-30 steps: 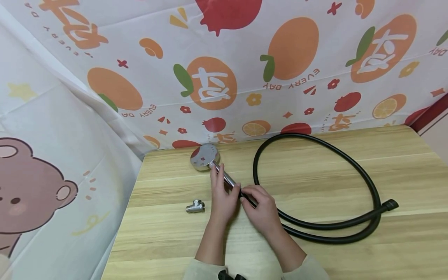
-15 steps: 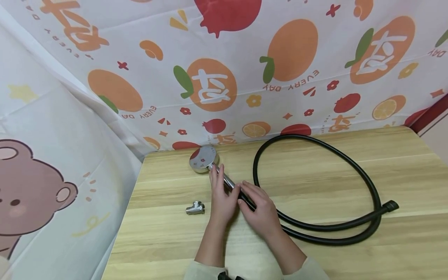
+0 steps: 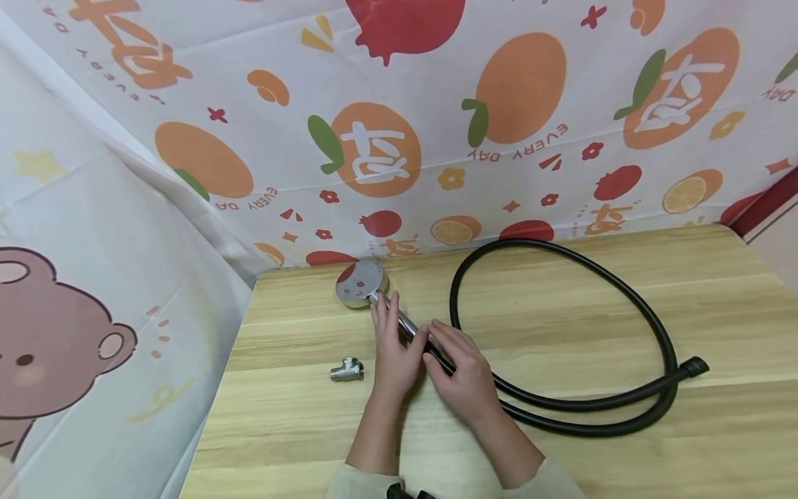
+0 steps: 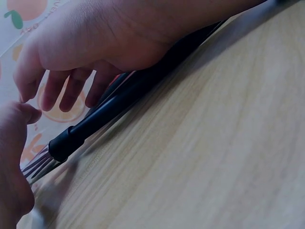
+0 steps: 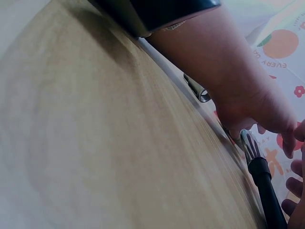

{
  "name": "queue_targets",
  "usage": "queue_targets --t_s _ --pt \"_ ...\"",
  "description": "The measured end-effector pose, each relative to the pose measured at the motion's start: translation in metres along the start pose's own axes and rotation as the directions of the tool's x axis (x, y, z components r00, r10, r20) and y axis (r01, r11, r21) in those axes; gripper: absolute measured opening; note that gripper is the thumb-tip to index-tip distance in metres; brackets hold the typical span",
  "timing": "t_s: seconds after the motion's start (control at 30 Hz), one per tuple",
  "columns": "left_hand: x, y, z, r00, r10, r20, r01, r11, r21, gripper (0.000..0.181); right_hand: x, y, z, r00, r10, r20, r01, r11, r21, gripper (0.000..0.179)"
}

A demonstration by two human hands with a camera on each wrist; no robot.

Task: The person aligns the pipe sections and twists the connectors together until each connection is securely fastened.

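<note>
A chrome hand shower (image 3: 361, 283) lies on the wooden table, its handle slanting toward me. At the handle's lower end is the collar of a black hose (image 5: 260, 170). My left hand (image 3: 395, 360) rests at the handle with its fingers stretched toward the head. Over the collar end of the hose is my right hand (image 3: 467, 378), fingers extended and loosely bent. The left wrist view shows the right hand's fingertips (image 4: 69, 102) apart from the hose, near my left thumb. Left of the left hand lies a small chrome tee fitting (image 3: 347, 371).
The hose loops across the right side of the table, its free end fitting (image 3: 694, 366) pointing right. A fruit-print cloth (image 3: 436, 159) hangs behind the table's back edge. A white cloth with a bear print (image 3: 50, 339) hangs at the left.
My right hand has loosened from a pinch at the hose joint, its fingers now straighter over the hose. The left hand, shower and tee fitting stay about where they were.
</note>
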State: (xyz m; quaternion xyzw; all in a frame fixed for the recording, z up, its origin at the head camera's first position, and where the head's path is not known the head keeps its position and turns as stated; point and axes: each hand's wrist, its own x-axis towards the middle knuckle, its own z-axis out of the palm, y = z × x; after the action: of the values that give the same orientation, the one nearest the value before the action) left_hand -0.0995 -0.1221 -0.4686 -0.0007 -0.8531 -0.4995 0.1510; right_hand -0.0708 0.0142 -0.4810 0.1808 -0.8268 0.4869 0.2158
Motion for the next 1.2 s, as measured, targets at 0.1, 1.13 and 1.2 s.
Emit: queue_targets --t_s 0.1,1.13,1.2 --pt "0.001 0.000 0.000 1.000 0.000 0.000 0.000 1.000 -0.004 0.080 0.001 0.001 0.001 1.000 -0.004 0.005 0.004 1.000 -0.002 0.043" --pt "0.000 -0.001 0.000 0.998 0.047 0.035 -0.047 0.999 -0.005 0.076 -0.007 -0.001 -0.030 0.996 -0.067 -0.059 0.061 0.994 -0.091 0.046" --pt "0.000 -0.003 0.000 0.998 0.045 0.039 -0.045 0.999 0.003 0.076 -0.010 0.002 -0.036 0.994 -0.076 -0.075 0.069 0.992 -0.102 0.046"
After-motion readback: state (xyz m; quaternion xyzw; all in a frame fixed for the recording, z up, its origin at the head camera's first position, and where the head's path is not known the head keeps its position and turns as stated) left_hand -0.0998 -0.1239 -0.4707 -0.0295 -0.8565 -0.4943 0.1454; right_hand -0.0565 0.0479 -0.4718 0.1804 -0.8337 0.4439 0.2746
